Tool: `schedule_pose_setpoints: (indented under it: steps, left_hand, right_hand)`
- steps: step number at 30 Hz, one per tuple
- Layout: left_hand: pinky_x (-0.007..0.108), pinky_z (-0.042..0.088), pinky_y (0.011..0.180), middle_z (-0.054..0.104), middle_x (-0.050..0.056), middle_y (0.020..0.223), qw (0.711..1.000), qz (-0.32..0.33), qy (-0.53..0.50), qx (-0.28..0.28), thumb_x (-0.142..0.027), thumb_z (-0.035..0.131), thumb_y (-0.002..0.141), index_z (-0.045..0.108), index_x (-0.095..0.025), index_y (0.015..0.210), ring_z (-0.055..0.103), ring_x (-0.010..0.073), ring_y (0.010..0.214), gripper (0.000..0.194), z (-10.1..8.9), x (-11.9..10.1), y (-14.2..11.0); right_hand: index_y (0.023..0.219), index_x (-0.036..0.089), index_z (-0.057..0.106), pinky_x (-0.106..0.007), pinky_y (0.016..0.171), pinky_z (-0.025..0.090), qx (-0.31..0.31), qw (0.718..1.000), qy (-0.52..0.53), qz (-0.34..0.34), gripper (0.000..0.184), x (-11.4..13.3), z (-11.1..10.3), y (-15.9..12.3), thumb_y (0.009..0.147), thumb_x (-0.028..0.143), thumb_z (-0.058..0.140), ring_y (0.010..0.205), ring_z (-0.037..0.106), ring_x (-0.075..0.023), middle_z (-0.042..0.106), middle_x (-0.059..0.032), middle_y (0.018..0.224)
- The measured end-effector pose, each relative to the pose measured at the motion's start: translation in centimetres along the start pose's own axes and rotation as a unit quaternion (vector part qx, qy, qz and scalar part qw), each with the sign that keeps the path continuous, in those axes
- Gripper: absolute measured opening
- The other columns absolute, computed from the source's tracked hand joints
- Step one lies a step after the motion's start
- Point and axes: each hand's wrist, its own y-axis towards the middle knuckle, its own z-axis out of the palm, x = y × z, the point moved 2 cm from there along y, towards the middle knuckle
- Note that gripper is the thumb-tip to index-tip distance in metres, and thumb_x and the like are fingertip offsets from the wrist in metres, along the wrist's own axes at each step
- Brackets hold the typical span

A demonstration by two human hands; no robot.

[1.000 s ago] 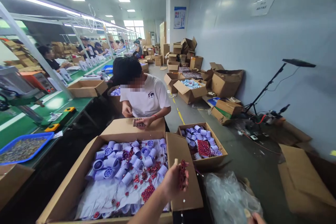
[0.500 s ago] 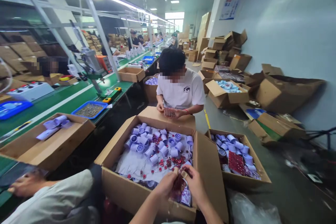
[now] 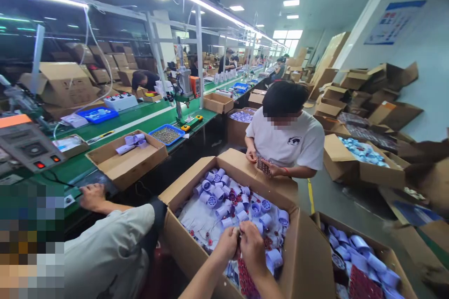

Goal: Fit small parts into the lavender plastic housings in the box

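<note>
My left hand [image 3: 228, 243] and my right hand [image 3: 253, 247] meet over the open cardboard box, thumbs and fingertips pinched together. What lies between the fingertips is too small to make out. A red panel of small round boards [image 3: 246, 279] hangs below my right hand, its upper end hidden by that palm. Beneath my hands, the box [image 3: 185, 243] holds lilac plastic cups [image 3: 219, 194], some open end up and some on their sides. Small red discs with thin wires [image 3: 210, 242] lie among them on a whitish sheet [image 3: 194, 215].
Opposite, a person in a white T-shirt [image 3: 286, 135] holds a similar red panel [image 3: 263, 166]. Another person's hand [image 3: 93, 196] rests by the green bench [image 3: 138, 121] on the left. To the right stands another box of lilac cups [image 3: 365, 247]; cartons [image 3: 372, 98] pile against the wall.
The view has swung left, so everything sits further right. My hands have come up off the red panel's middle, and their fingertips are closer together. The panel now hangs lower.
</note>
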Motion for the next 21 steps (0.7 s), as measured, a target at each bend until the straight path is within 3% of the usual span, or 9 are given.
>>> schedule_pose_setpoints:
  steps: [3,6,8,10,12,15,18,21]
  left_hand:
    - [0.02,0.022,0.036,0.041,-0.007,0.034,0.999,-0.016,-0.035,0.008,-0.051,0.054,0.079,0.052,-0.017,0.065,0.034,0.0061,0.028,0.036,-0.1,-0.6,0.7]
    - [0.019,0.031,0.04,0.053,-0.005,0.048,0.996,-0.046,-0.069,0.022,-0.042,0.054,0.081,0.055,-0.015,0.095,0.046,0.0079,0.036,0.03,-0.7,-1.5,1.2]
    - [0.021,0.041,0.047,0.061,-0.002,0.064,0.992,-0.062,-0.105,0.036,-0.03,0.058,0.078,0.043,-0.017,0.118,0.057,0.0098,0.047,0.045,-1.2,-2.1,1.5]
    - [0.024,0.047,0.056,0.063,0.0,0.078,0.988,-0.055,-0.138,0.043,-0.019,0.063,0.071,0.032,-0.02,0.129,0.062,0.011,0.056,0.065,-1.7,-2.5,1.9]
    - [0.024,0.047,0.055,0.062,0.001,0.082,0.988,-0.03,-0.144,0.041,-0.015,0.064,0.068,0.034,-0.02,0.127,0.062,0.0101,0.054,0.066,-2.0,-2.7,2.5]
    - [0.02,0.041,0.046,0.059,-0.001,0.081,0.993,0.001,-0.113,0.037,-0.02,0.063,0.07,0.046,-0.019,0.113,0.055,0.0063,0.046,0.046,-1.7,-2.4,3.7]
    - [0.018,0.037,0.042,0.056,-0.003,0.078,0.996,0.015,-0.081,0.037,-0.024,0.062,0.071,0.05,-0.02,0.102,0.052,0.0047,0.044,0.034,-1.2,-1.8,4.9]
    - [0.02,0.043,0.05,0.059,-0.001,0.086,0.998,0.015,-0.039,0.041,-0.023,0.061,0.071,0.052,-0.021,0.103,0.057,0.008,0.055,0.033,-1.0,-1.3,6.0]
  right_hand:
    - [0.078,0.024,0.064,-0.038,0.08,0.051,0.023,1.0,-0.018,-0.005,0.027,-0.8,0.4,1.1,0.084,0.016,0.039,0.079,0.065,-0.0223,0.069,-0.0055,0.075]
    - [0.085,0.021,0.067,-0.039,0.079,0.052,0.021,0.996,-0.042,0.071,0.026,-2.3,0.0,2.9,0.08,0.017,0.041,0.084,0.065,-0.0246,0.071,-0.0087,0.084]
    - [0.094,0.019,0.067,-0.04,0.084,0.05,0.016,0.992,-0.056,0.108,0.028,-3.3,-0.6,4.0,0.074,0.018,0.047,0.094,0.064,-0.0266,0.072,-0.0105,0.096]
    - [0.101,0.018,0.067,-0.041,0.091,0.047,0.013,0.989,-0.061,0.133,0.035,-3.9,-1.1,4.7,0.07,0.02,0.051,0.103,0.062,-0.0279,0.07,-0.0115,0.108]
    - [0.105,0.016,0.066,-0.04,0.095,0.045,0.024,0.985,-0.048,0.165,0.038,-4.2,-1.3,4.7,0.071,0.023,0.052,0.107,0.06,-0.0276,0.068,-0.0122,0.112]
    - [0.104,0.014,0.067,-0.037,0.094,0.045,0.052,0.979,-0.025,0.194,0.037,-4.1,-0.9,4.0,0.075,0.027,0.049,0.107,0.062,-0.026,0.069,-0.0127,0.111]
    - [0.1,0.015,0.069,-0.034,0.086,0.049,0.061,0.975,-0.03,0.211,0.033,-4.6,-0.7,2.8,0.077,0.028,0.049,0.098,0.066,-0.0249,0.072,-0.0113,0.105]
    - [0.093,0.017,0.071,-0.031,0.078,0.051,0.074,0.966,-0.048,0.241,0.028,-6.2,-1.0,0.7,0.078,0.025,0.049,0.088,0.069,-0.0228,0.074,-0.0091,0.095]
